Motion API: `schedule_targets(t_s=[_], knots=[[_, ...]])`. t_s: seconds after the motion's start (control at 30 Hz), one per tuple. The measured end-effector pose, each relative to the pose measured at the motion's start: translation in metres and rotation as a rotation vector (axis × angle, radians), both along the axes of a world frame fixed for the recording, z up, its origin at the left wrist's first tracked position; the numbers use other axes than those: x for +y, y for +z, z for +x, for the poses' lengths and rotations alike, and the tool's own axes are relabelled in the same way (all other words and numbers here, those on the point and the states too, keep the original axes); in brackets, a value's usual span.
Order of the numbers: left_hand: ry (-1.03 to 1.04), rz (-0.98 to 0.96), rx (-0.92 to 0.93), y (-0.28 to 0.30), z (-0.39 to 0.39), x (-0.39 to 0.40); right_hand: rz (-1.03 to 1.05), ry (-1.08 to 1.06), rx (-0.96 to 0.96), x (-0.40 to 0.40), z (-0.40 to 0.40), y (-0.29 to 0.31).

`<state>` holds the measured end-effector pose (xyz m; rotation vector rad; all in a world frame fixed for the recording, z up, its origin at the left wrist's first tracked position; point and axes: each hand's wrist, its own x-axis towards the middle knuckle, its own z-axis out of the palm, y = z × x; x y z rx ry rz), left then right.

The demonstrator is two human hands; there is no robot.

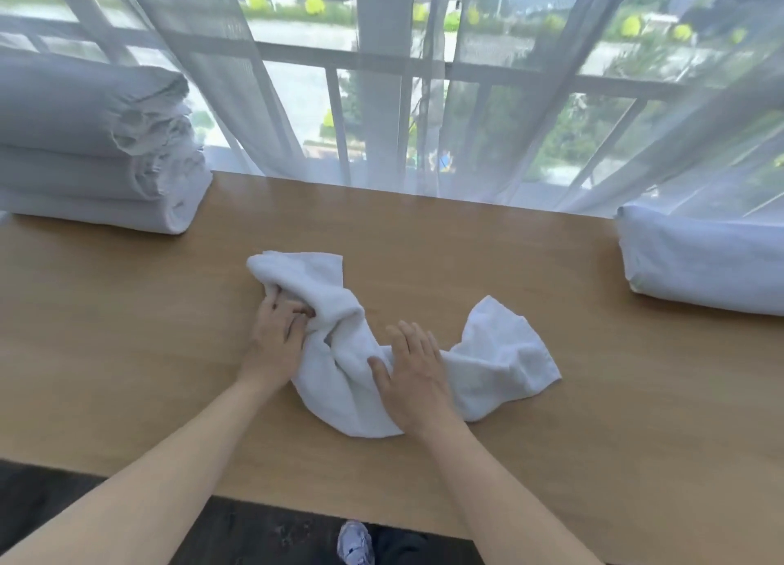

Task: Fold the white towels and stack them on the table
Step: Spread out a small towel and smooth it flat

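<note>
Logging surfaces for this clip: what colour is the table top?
Light tan wood-grain, seen in the head view: the table under the crumpled white towel.

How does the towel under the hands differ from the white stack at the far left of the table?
The towel lies crumpled and twisted in a single loose piece; the stack is neatly folded in several layers. The towel sits mid-table, gripped by the left hand and pressed by the right hand; the stack sits untouched. Both are white.

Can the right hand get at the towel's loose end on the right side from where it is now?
Probably yes. The right hand lies flat on the towel, and the loose end lies spread on bare table just to its right, nothing between.
</note>
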<state>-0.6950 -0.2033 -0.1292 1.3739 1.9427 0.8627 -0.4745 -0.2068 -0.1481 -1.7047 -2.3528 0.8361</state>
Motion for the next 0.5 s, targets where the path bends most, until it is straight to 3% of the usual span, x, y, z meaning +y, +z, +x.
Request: schedule_targets(t_s=[0.07,0.17,0.33,0.5], knots=[[0.112,-0.071,-0.055,-0.004,-0.011,0.005,-0.050,-0.001,0.047,0.010,-0.014,-0.002],[0.312,-0.216,-0.335,-0.010,-0.024,0.008,-0.132,-0.016,0.121,0.023,-0.038,0.003],[0.282,-0.172,-0.597,-0.023,-0.057,0.031,-0.051,-0.063,0.242,0.045,-0.082,0.015],[0.095,-0.218,-0.723,-0.018,-0.084,0.058,-0.205,-0.193,0.284,0.060,-0.117,0.020]])
